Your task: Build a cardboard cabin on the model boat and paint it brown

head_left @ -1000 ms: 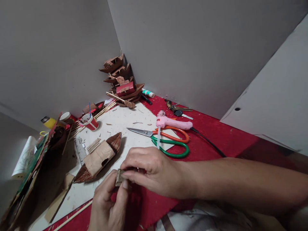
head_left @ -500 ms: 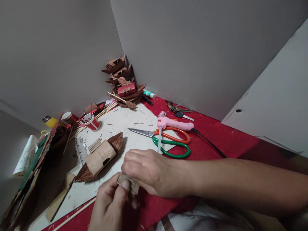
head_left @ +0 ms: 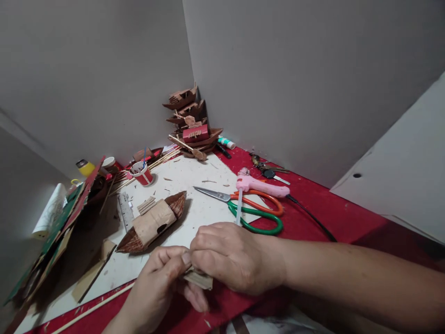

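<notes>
My left hand pinches a small piece of brown cardboard between thumb and fingers, low in the middle of the view. Against it from the right, my right hand is closed on the same piece, its fingertips mostly hidden. Just beyond my left hand a small brown boat with a cardboard roof lies on the white board. Past my right hand are scissors with one orange and one green handle, and a pink glue gun resting over them.
Several finished boats are stacked in the corner. A red and white cup, a metal ruler and thin sticks lie at the left. Leaning cardboard sheets stand at far left. A stick lies along the red cloth.
The view has shifted, so the table's objects appear farther right. The cardboard piece now shows a flat strip below my fingers, and my left thumb has moved up against my right fingers.
</notes>
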`<state>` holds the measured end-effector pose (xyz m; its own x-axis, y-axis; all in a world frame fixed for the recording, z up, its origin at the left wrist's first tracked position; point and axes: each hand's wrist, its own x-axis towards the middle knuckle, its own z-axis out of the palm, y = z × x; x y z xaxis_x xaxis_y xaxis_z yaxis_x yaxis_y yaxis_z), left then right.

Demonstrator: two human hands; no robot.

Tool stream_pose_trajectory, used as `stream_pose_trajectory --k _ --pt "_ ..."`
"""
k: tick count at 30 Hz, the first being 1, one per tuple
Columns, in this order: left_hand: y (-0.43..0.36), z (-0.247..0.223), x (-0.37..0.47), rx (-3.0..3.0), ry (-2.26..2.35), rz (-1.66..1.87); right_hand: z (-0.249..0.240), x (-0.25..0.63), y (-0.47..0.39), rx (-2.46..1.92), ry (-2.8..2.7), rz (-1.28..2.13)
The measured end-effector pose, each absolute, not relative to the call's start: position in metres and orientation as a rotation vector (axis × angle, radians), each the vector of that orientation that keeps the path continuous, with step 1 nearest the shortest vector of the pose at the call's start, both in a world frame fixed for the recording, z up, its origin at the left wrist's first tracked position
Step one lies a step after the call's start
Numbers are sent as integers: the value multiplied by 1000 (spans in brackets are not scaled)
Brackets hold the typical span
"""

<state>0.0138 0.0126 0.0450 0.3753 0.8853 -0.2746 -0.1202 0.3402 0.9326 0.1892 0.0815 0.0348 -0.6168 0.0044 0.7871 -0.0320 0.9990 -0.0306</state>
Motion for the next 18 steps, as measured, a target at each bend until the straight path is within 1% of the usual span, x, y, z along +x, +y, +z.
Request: stream_pose_trajectory --k 4,8,11,15,18 --pt "14 42 13 964 987 953 35 190 74 19 -2165 65" --pt "20 46 6 927 1134 1180 30 195 66 133 -1982 200" --pt "23 49 3 912 1157 1229 33 200 63 91 -1979 307" --pt "25 50 -1 972 1147 1254 41 206 49 -22 -2100 612" --pt "25 52 -2 1058 1167 1351 33 206 26 -100 -2276 915"
